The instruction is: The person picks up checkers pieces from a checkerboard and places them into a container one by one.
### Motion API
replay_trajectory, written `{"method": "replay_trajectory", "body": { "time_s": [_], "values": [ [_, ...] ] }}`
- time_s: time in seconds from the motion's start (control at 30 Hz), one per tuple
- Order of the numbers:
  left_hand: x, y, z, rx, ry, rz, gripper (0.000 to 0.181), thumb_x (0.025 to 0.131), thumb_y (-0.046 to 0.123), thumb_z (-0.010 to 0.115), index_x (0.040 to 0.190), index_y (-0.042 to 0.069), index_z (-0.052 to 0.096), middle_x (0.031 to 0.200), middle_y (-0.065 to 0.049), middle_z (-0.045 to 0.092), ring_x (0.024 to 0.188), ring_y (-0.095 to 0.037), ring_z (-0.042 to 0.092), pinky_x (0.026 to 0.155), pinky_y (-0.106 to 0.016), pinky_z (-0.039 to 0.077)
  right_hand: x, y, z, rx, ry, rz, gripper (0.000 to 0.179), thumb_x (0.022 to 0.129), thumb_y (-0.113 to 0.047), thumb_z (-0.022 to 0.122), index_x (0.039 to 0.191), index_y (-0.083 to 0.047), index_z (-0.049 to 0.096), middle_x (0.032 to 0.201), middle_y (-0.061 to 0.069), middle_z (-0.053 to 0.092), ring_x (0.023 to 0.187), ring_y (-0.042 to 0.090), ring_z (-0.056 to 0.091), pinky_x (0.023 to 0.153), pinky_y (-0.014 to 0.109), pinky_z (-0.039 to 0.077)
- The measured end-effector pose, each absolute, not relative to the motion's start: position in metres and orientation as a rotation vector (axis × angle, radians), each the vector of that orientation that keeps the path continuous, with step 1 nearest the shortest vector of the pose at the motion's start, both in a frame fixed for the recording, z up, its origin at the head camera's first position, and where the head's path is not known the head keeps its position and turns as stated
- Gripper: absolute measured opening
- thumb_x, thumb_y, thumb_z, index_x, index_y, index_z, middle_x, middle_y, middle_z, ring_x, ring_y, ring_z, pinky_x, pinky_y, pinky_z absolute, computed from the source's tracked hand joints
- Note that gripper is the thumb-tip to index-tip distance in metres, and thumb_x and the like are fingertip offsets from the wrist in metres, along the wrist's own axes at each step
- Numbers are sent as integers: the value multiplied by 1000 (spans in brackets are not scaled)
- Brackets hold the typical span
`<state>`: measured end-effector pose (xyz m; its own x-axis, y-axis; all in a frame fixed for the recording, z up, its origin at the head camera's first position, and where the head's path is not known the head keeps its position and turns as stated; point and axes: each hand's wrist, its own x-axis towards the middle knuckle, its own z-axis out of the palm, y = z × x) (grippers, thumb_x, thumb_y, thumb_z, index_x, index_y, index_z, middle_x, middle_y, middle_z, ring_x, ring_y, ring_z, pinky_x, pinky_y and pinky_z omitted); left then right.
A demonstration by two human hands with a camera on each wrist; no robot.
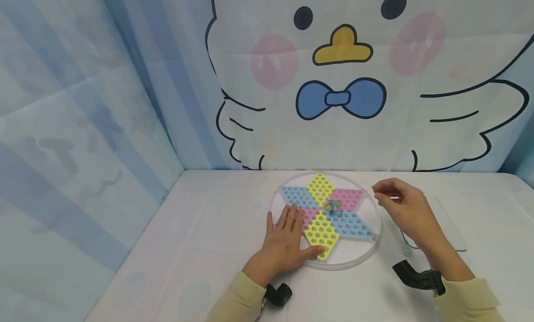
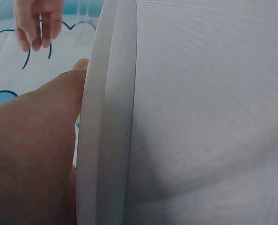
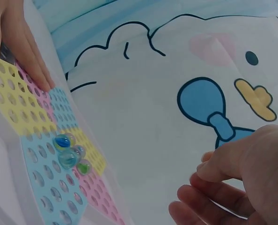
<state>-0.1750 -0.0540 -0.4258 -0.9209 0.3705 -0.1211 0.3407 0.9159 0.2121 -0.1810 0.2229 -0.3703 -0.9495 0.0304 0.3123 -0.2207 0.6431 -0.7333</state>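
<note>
A round white Chinese checkers board (image 1: 333,267) with a star of yellow, blue and pink holed panels lies on the table. My left hand (image 1: 285,238) rests on its near left part, fingers straight and spread, covering much of one pink panel; the thumb lies over the near yellow panel (image 1: 322,229). Several glass marbles (image 3: 69,157) sit in a cluster near the star's centre. Beyond the board's right edge, my right hand (image 1: 406,215) hovers with loosely bent fingers, and nothing shows between them in the right wrist view.
Right of the board, partly behind the right forearm, lies a flat see-through pouch (image 1: 448,220) with a dark cord along its near edge. A cloth backdrop (image 1: 333,146) with a cartoon bird stands behind the table, and another cloth wall (image 1: 83,173) rises at left.
</note>
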Motion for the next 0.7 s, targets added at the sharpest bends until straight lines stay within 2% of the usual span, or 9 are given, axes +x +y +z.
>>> {"method": "replay_trajectory", "body": {
  "time_s": [0.2,0.5,0.7],
  "values": [
    [-175,-54,-426,547,2921,275,106,86,83,37,161,13,8,169,-7,-1,156,-25,-4,121,-62,-4,-184,210,-376,211,-2550,1174,20,100,-17,58,116,-5,64,114,14,66,102,21,58,79,-1,38],
    [-176,-54,-425,533,2915,268,106,86,83,36,161,13,7,169,-7,-4,156,-24,-7,121,-62,-6,-185,197,-382,245,-2588,1229,19,99,-13,59,116,-5,63,117,14,66,108,28,61,80,0,38],
    [-175,-54,-425,533,2908,274,107,86,83,37,161,13,7,169,-6,-4,156,-24,-6,121,-62,-6,-189,188,-392,280,-2601,1235,18,97,-9,60,114,-4,64,112,14,68,104,26,63,80,2,41]
  ]
}}
